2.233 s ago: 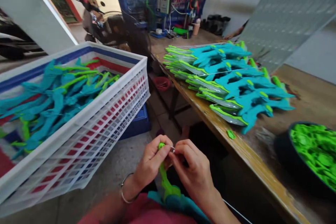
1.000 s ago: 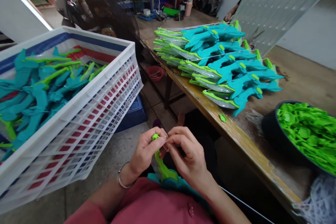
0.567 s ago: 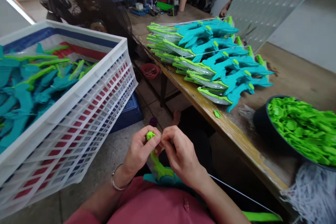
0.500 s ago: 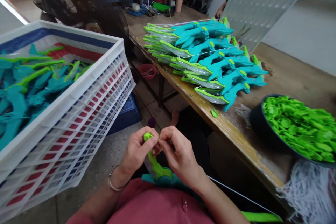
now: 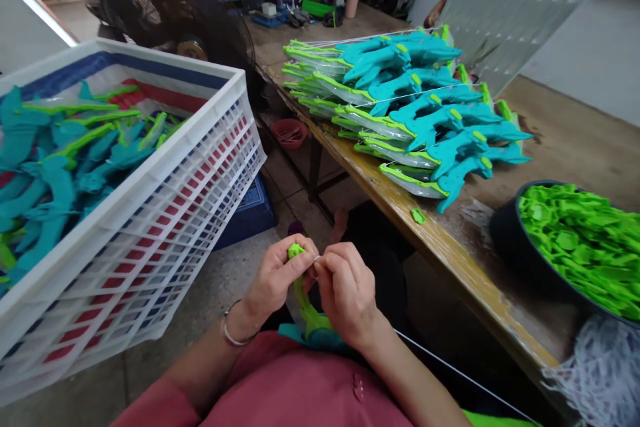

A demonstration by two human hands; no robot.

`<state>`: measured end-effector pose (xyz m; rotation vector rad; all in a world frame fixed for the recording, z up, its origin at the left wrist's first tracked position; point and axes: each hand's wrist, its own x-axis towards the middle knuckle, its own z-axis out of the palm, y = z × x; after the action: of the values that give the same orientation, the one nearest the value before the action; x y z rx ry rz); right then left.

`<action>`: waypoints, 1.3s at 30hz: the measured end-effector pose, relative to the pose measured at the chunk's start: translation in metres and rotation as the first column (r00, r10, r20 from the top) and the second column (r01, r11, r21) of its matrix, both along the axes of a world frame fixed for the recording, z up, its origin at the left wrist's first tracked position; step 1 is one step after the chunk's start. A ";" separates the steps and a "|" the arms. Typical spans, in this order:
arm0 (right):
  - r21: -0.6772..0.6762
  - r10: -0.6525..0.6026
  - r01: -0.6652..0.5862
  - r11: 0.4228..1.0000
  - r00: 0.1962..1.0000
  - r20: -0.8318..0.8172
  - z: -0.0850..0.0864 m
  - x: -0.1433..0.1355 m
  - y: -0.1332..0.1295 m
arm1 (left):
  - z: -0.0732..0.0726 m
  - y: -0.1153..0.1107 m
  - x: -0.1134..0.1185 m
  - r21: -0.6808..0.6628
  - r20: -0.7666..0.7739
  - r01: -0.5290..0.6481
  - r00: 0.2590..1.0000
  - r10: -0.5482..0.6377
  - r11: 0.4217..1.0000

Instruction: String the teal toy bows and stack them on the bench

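Close to my body, my left hand (image 5: 274, 278) is closed around the bright green tip of a toy bow (image 5: 311, 315), whose teal middle part rests low at my lap. My right hand (image 5: 351, 293) pinches the thin white string (image 5: 445, 363) right beside that tip, and a small loop shows between the fingertips of both hands. The string runs from behind my right wrist toward a green limb at the lower right. My forearms and shirt hide much of the bow.
Left stands a white plastic crate (image 5: 205, 160) of teal and green bow parts. Stacked toy bows (image 5: 420, 103) lie on the wooden table (image 5: 480, 280). A black tub (image 5: 520, 260) holds green pieces, with white strings (image 5: 595, 367) below. A fan (image 5: 150, 7) stands behind the crate.
The right hand has turned slightly and a small string loop now shows at the fingertips. My left hand keeps its grip on the tip. The whole view has shifted a little.
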<state>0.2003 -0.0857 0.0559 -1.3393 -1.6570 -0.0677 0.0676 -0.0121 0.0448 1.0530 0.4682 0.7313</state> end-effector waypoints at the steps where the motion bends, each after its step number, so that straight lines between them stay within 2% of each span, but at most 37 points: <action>1: -0.039 0.011 -0.014 0.999 0.997 -0.075 0.001 0.000 0.000 | 0.000 0.000 0.000 -0.002 0.014 0.006 1.000 -0.006 1.000; 5: -0.191 0.042 -0.131 0.973 0.910 -0.412 0.007 0.001 -0.002 | 0.000 0.000 0.000 -0.011 0.033 0.020 0.999 -0.020 1.000; 8: -0.217 0.057 -0.190 0.957 0.862 -0.503 0.009 0.002 -0.004 | -0.002 0.001 0.000 -0.008 0.027 0.024 0.999 -0.024 1.000; 14: -0.151 0.068 -0.125 0.981 0.938 -0.339 0.010 0.002 -0.002 | -0.005 0.001 -0.003 0.026 -0.009 -0.002 1.000 0.002 1.000; 20: -0.145 0.085 -0.134 0.980 0.950 -0.300 0.014 0.001 0.001 | -0.007 -0.001 -0.004 0.029 -0.003 0.027 1.000 -0.027 0.999; 30: -0.292 -0.012 -0.059 0.955 0.972 -0.235 0.028 0.014 -0.024 | -0.007 0.003 0.000 0.010 0.058 0.012 0.998 -0.013 1.000; 34: -0.296 -0.039 -0.024 0.955 0.978 -0.205 0.032 0.013 -0.030 | -0.003 0.002 0.006 0.019 0.062 0.043 0.997 -0.045 0.999; 39: -0.224 -0.003 -0.032 0.974 0.988 -0.157 0.051 0.015 -0.029 | 0.002 0.002 0.015 -0.029 0.133 0.109 0.986 -0.104 0.994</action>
<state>0.2156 -0.1143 0.1068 -1.4620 -1.5752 0.2362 0.0822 -0.0106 0.0470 0.9813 0.3089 0.6899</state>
